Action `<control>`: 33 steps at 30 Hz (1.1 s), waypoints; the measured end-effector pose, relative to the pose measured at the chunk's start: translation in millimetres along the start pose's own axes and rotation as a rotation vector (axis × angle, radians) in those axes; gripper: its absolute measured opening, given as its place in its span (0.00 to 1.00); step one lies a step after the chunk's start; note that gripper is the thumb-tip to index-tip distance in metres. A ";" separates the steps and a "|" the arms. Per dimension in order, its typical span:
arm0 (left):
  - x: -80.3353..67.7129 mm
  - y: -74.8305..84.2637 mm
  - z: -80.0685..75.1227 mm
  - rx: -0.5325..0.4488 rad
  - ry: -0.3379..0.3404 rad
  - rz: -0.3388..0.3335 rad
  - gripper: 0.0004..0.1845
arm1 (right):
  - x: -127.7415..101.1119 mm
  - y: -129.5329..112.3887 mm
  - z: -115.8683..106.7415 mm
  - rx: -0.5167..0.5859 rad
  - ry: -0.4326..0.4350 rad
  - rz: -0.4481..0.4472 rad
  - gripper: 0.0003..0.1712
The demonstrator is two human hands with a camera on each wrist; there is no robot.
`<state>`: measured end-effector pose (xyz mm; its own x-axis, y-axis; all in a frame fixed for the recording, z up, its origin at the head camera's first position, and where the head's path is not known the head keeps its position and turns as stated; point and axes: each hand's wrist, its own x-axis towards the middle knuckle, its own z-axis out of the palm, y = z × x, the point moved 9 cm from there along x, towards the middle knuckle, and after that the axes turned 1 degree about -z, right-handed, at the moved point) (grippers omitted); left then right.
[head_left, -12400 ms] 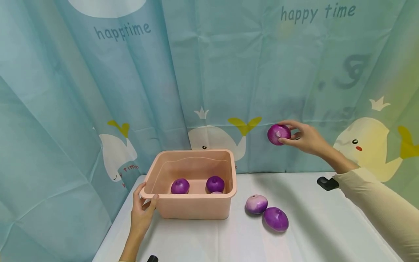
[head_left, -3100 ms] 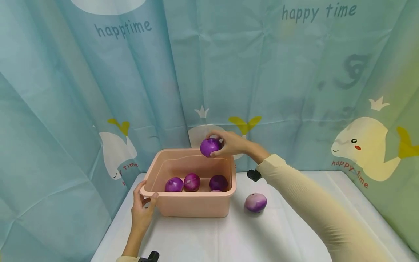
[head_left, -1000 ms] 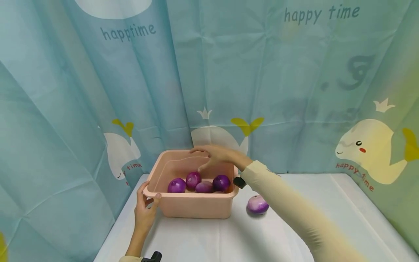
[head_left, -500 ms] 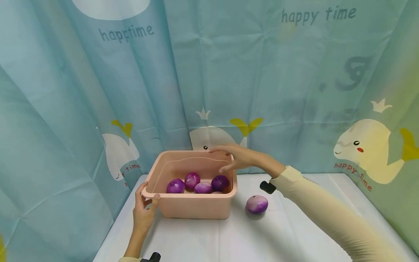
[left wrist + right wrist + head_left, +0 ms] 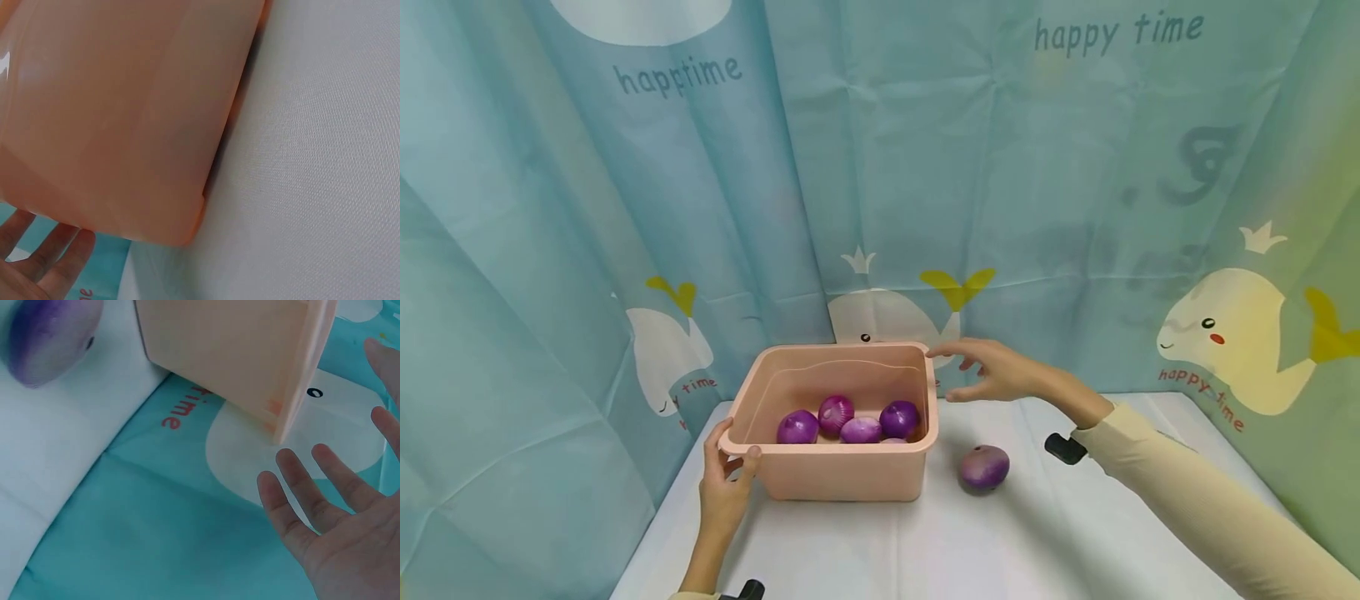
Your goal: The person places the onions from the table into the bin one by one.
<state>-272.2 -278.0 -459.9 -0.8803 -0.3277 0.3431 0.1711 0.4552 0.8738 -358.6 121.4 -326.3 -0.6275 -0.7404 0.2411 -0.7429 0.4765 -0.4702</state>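
A pink plastic bin point(image 5: 842, 473) stands on the table with several purple onions in it, among them a glossy magenta onion point(image 5: 836, 414) and a paler onion point(image 5: 861, 431). My left hand point(image 5: 724, 487) grips its front left corner, thumb on the front and fingers on the left side; the left wrist view shows those fingers point(image 5: 75, 256) against the wall. Just off the bin's right rim hangs my right hand point(image 5: 992, 372), fingers spread and holding nothing. Below it, right of the bin, one purple-and-white onion point(image 5: 984, 467) lies on the table, also in the right wrist view's upper left corner.
A white cloth covers the table point(image 5: 820, 550). Behind and at both sides hangs a blue-green curtain point(image 5: 895, 192) with printed whales, close to the bin's back. The right forearm's shadow falls across the cloth.
Since the oldest frame, the right hand has put a magenta onion and then another onion into the bin. Over the last second it drew back right, out of the bin. The left hand kept its grip.
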 end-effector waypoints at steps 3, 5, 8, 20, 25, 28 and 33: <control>-0.1 0.9 -0.1 -0.009 -0.006 0.003 0.35 | -6.2 4.0 0.1 0.001 0.004 0.016 0.38; -0.4 1.6 0.0 -0.011 -0.010 0.006 0.35 | -9.8 6.9 1.0 -0.002 0.009 0.022 0.38; -0.9 1.5 -0.3 -0.013 -0.013 0.006 0.35 | -14.4 10.9 2.6 0.000 0.028 0.025 0.37; 1.0 0.1 -0.2 0.002 -0.001 0.012 0.35 | -43.7 40.2 32.8 0.057 0.120 0.048 0.33; 0.5 1.7 -0.5 -0.002 -0.004 0.017 0.35 | -59.8 54.1 57.5 0.105 0.102 0.085 0.32; 0.5 2.1 -0.1 -0.003 -0.014 0.013 0.35 | -69.7 63.0 70.9 0.121 0.079 0.127 0.31; 1.3 -0.4 0.8 -0.008 -0.023 0.001 0.36 | -83.2 76.4 90.6 0.189 0.016 0.208 0.32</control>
<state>-273.7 -277.9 -460.1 -0.8900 -0.3085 0.3357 0.1748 0.4491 0.8762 -342.0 176.4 -459.1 -0.7665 -0.6278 0.1352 -0.5419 0.5194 -0.6607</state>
